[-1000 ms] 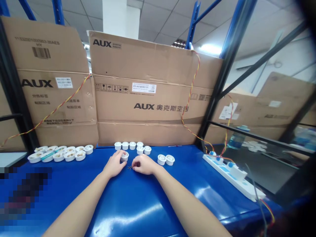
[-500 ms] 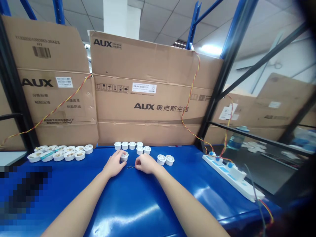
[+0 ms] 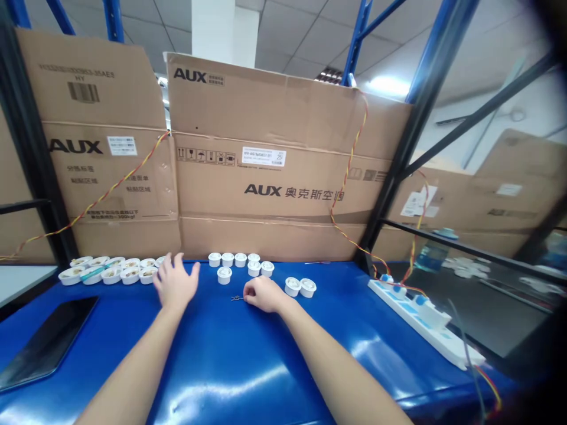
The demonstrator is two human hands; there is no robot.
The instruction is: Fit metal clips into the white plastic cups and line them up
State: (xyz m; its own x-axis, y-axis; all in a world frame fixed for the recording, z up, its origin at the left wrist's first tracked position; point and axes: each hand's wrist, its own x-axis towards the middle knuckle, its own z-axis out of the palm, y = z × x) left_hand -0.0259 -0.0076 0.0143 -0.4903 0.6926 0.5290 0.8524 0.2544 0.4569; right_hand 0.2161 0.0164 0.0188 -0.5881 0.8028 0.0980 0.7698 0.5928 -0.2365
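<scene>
My left hand (image 3: 176,282) is open with spread fingers, holding nothing, just in front of a row of shallow white dishes (image 3: 110,273) that hold something brownish. A small white cup (image 3: 224,275) stands alone to the right of that hand, not touched. Several more white cups (image 3: 241,260) stand behind it, and two others (image 3: 300,287) sit further right. My right hand (image 3: 264,294) rests on the table with curled fingers, their tips beside a tiny metal part (image 3: 237,298). I cannot tell if they grip it.
The blue table (image 3: 230,366) carries a dark tablet (image 3: 46,342) at the left and a white power strip with blue switches (image 3: 420,316) at the right. Cardboard boxes (image 3: 283,177) and a red-yellow twisted wire (image 3: 349,189) stand along the back edge.
My left hand has let go of the white cup and moved left with its fingers spread. The cup stays standing. My right hand has barely moved, now closer to the metal part.
</scene>
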